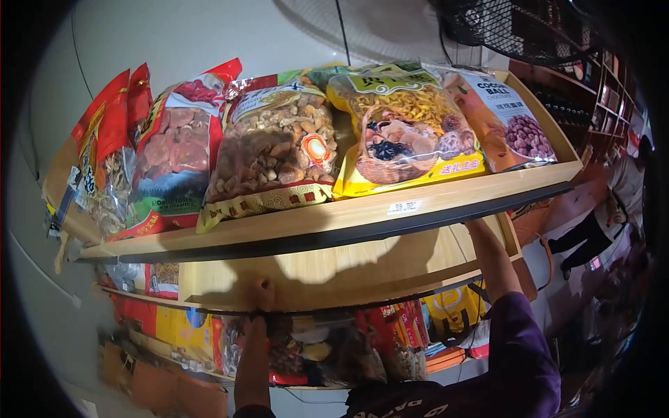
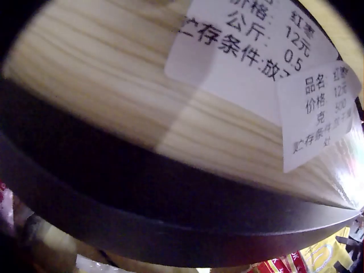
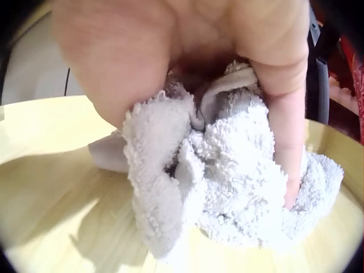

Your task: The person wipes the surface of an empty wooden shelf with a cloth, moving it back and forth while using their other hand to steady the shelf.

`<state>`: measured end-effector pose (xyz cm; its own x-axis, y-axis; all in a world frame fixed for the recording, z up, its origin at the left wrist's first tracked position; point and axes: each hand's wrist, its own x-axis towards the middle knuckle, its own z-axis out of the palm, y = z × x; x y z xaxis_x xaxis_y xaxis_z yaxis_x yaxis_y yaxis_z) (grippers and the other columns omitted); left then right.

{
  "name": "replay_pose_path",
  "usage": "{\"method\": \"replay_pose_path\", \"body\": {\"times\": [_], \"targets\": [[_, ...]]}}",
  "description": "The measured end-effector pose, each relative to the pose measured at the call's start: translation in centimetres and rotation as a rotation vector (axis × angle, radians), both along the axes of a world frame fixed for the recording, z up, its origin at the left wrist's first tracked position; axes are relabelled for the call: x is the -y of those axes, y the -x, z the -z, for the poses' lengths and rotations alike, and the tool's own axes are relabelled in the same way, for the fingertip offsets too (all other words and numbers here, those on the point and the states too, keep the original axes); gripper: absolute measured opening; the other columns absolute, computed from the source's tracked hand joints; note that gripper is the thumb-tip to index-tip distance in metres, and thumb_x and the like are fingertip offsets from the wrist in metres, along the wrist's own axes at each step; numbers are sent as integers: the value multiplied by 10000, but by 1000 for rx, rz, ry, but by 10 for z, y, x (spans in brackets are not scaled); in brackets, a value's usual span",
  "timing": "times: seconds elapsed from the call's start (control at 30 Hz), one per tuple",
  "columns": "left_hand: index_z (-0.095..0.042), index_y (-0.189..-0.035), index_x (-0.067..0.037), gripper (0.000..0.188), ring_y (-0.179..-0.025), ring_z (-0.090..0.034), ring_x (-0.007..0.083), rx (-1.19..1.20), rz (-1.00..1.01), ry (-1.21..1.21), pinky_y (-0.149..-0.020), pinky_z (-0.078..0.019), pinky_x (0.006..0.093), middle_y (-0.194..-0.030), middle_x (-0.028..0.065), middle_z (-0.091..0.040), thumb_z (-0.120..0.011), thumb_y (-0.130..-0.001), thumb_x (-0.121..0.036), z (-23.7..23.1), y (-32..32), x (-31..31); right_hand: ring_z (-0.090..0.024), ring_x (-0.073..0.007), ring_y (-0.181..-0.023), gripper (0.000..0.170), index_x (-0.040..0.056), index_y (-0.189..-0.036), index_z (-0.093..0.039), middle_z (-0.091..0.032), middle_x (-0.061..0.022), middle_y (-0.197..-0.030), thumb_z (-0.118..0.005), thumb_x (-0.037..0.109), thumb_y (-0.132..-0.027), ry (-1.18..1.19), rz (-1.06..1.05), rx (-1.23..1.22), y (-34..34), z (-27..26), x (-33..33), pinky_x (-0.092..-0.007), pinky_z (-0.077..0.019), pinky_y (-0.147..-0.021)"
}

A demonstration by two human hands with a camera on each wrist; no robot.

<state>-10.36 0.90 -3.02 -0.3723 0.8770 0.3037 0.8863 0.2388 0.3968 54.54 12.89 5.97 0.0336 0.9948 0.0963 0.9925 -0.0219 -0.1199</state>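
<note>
My right hand [image 3: 216,31] grips a bunched white terry cloth [image 3: 239,165] against the pale wooden floor of a tray [image 3: 62,199], thumb on one side and fingers on the other. In the head view this arm reaches beneath the upper shelf's front edge, which hides the hand. My left hand [image 1: 263,295] is at the front edge of the lower wooden tray [image 1: 376,272], small and blurred, so I cannot tell how its fingers lie. Two price labels [image 2: 244,57] on a wooden front with a dark lower strip fill the left wrist view, without the hand.
The upper shelf [image 1: 327,226] carries bags of dried food, including a yellow mushroom bag [image 1: 411,132] and a cocoa ball bag [image 1: 509,122]. More packets [image 1: 390,341] fill the shelf below. A fan [image 1: 523,31] hangs at top right; another person [image 1: 613,209] stands farther back.
</note>
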Motion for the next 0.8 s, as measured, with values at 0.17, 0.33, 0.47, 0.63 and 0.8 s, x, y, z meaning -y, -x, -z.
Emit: {"method": "replay_pose_path", "body": {"times": [0.17,0.33,0.47,0.63,0.8], "targets": [[-749,-979,-84,330,-903,-704,334,85,-27,144,-804,-553,426,-940,154,-730,-637,-837,-361,-9,-6,2,-644,-290,-1112,441,196,-1223,-660,-656,-138,-1235,-721,288,-796,50,-11,20,9,-3,12,-397,-512,-928],[-753,-963,-99,324,-867,-708,329,70,18,149,-760,-549,423,-914,144,-731,-631,-832,-369,-15,-6,4,-646,-281,-1112,443,205,-1228,-660,-661,-132,-1233,-719,291,-797,100,-39,-6,22,-5,46,-391,-513,-926],[-752,-941,-99,318,-838,-703,343,1,71,60,-720,-539,431,-886,152,-725,-629,-837,-373,-3,1,0,-623,-309,-1143,528,198,-1236,-630,-662,-127,-1196,-738,294,-728,70,-44,-38,22,-4,97,-408,-522,-927],[-743,-965,-54,385,-828,-698,358,-10,99,97,-717,-534,443,-898,181,-716,-615,-872,-405,-5,2,-1,-635,-308,-1093,446,184,-1146,-670,-671,-106,-1142,-756,268,-716,116,-165,-118,-3,4,160,-404,-512,-929],[-747,-956,-39,384,-828,-699,362,1,123,79,-731,-533,441,-900,193,-716,-612,-877,-390,-1,6,-4,-649,-316,-1079,401,188,-1182,-660,-656,-115,-1192,-662,181,-781,-46,-199,-150,-17,45,177,-417,-512,-918]]}}
